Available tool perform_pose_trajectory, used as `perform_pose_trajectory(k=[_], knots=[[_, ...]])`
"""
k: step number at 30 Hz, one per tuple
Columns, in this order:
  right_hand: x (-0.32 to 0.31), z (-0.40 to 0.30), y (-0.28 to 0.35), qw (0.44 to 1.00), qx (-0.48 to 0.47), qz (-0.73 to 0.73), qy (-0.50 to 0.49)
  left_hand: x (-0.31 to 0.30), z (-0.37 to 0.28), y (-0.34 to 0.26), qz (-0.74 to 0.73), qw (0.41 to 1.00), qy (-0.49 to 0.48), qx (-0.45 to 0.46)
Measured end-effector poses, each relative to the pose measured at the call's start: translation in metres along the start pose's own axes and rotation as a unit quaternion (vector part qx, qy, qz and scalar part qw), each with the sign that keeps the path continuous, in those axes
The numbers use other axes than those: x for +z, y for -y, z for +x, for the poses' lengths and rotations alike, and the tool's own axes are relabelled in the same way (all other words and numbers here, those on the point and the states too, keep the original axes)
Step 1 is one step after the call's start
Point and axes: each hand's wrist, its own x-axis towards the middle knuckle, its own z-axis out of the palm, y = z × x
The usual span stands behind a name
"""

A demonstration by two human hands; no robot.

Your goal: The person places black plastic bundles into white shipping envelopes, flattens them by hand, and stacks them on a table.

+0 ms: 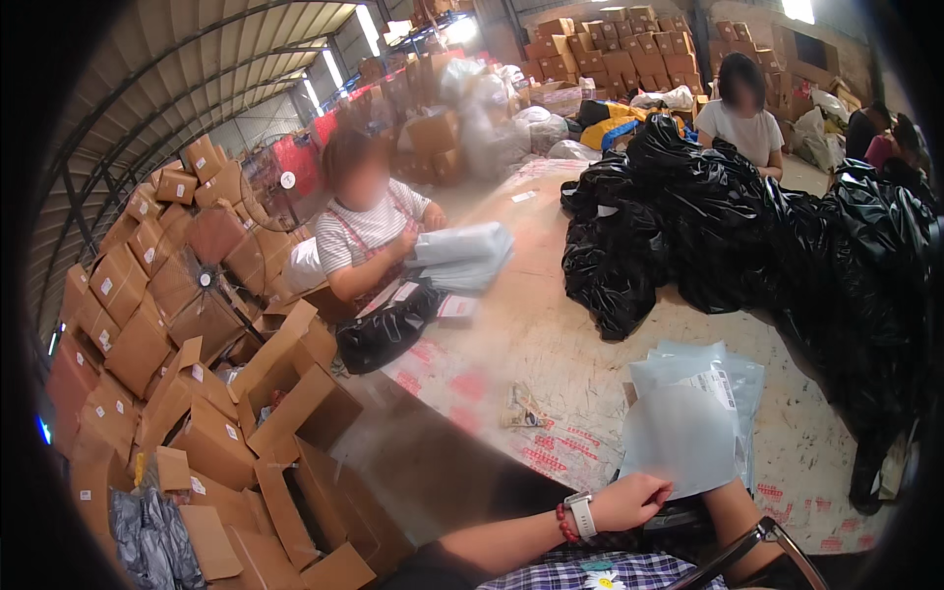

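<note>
My left hand [643, 495], with a white watch and red beads at its wrist, has its fingers curled at the lower left edge of a pale translucent plastic bag [682, 442]. Whether it grips the bag is hard to tell, as the picture is blurred there. My right forearm reaches up from the lower right, and my right hand is hidden behind the bag. Beneath and beyond it lies a stack of similar pale plastic bags [682, 354], one with a white printed label [712, 387]. Something black lies below my hands at the table's edge.
A big heap of glossy black plastic [708, 214] covers the right of the table [472, 376]. Across the left side, a person [372, 228] holds pale plastic bags [464, 254]; another person [741, 125] stands behind the heap. Open cardboard boxes [295, 391] and fans [206, 280] stand left.
</note>
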Motion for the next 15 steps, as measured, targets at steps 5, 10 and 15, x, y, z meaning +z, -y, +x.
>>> perform_pose_trajectory(k=[5, 10, 15], knots=[[-0.002, -0.008, 0.002, 0.995, -0.031, -0.042, -0.081, 0.0, -0.005, -0.002, -0.04, 0.997, -0.056, -0.041], [-0.005, -0.058, -0.01, 0.968, -0.027, -0.115, -0.223, 0.004, -0.015, 0.02, -0.159, 0.98, -0.037, -0.116], [-0.029, -0.092, -0.009, 0.994, 0.002, -0.059, -0.087, -0.001, -0.013, 0.008, -0.249, 0.955, 0.035, -0.155]])
